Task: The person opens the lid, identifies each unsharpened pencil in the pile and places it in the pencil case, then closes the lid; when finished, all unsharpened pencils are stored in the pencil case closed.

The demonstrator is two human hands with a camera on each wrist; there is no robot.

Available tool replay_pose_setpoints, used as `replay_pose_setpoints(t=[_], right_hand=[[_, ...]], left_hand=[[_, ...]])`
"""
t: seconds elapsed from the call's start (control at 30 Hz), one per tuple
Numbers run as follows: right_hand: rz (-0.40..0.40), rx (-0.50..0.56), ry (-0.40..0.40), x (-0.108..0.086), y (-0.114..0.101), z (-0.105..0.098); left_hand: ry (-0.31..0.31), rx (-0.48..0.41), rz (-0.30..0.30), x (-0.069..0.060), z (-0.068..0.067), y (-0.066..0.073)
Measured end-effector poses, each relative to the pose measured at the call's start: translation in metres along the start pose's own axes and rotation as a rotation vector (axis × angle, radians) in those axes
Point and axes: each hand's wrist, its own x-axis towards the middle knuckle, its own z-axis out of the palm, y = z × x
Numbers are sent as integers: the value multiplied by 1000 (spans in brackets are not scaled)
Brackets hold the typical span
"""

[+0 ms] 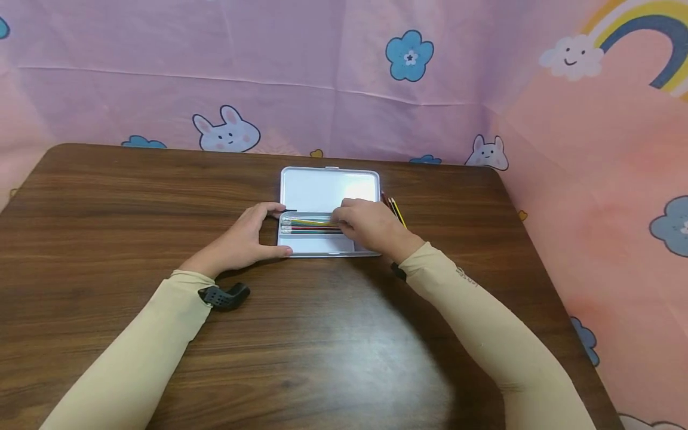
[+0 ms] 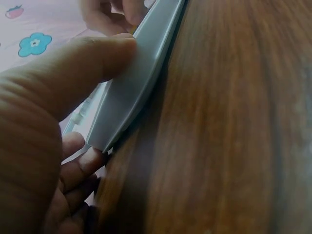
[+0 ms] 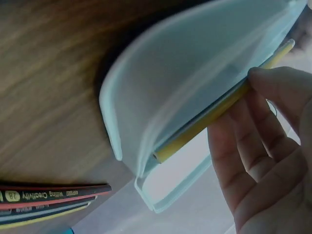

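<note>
A white pencil case (image 1: 317,245) lies open on the table, its lid (image 1: 317,190) folded back toward the wall. Several coloured pencils (image 1: 312,230) lie side by side in its long compartment, pale ends to the left. My left hand (image 1: 244,239) grips the case's left end, thumb on the front wall (image 2: 139,73) and fingers around the far side. Over the right part of the case, my right hand (image 1: 373,226) pinches a yellow pencil (image 3: 195,130) between thumb and fingers. That pencil lies along the compartment; how firmly it rests there I cannot tell.
More pencils (image 1: 398,212), some black and one yellow, lie on the brown wooden table (image 1: 258,364) just right of the case, partly behind my right hand. Printed cloth (image 1: 301,113) hangs behind the table's far edge and along its right side.
</note>
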Motion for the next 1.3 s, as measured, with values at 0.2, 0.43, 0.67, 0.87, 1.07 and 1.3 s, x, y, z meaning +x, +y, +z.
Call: replay_pose_setpoints(t=[0.2, 0.43, 0.67, 0.87, 1.07, 1.3], right_hand=[[-35, -38, -35, 4, 1, 7], [104, 195, 49, -10, 16, 3], [518, 787, 38, -42, 50, -10], [600, 994, -81, -48, 59, -12], [620, 1047, -103, -46, 60, -9], [636, 1071, -115, -47, 61, -7]], left_hand=[[-13, 8, -9, 0, 0, 2], [-20, 9, -13, 0, -1, 3], [-24, 22, 1, -2, -4, 1], [-29, -23, 0, -3, -10, 6], [59, -100, -80, 3, -14, 10], [-22, -325, -265, 16, -22, 24]])
